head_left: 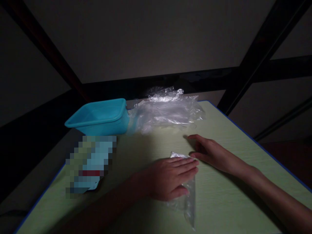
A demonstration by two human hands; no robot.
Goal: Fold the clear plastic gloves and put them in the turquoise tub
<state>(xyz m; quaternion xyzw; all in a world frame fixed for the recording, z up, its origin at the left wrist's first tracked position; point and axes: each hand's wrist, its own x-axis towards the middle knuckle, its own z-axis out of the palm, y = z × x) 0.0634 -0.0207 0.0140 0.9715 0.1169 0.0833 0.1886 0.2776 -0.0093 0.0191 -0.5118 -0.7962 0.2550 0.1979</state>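
Observation:
My left hand (pixel 172 178) lies flat over a clear plastic bag (pixel 191 204), fingers stretched out and pointing right. The bag looks folded into a narrow strip; its far end shows just beyond my fingers, and its middle is hidden under the hand. Close by on the right, my right hand (pixel 209 151) rests at the tabletop with its thumb near the left fingertips. Its index finger reaches out and the other fingers curl loosely, with nothing visible between them. A pile of clear plastic bags (pixel 168 112) lies crumpled farther back.
A blue plastic basin (pixel 104 125) stands at the back left, beside the pile. In front of it lies a flat, blurred-out object (pixel 95 162). The pale green table (pixel 231 182) has a blue edge; a wall and dark beams rise behind it.

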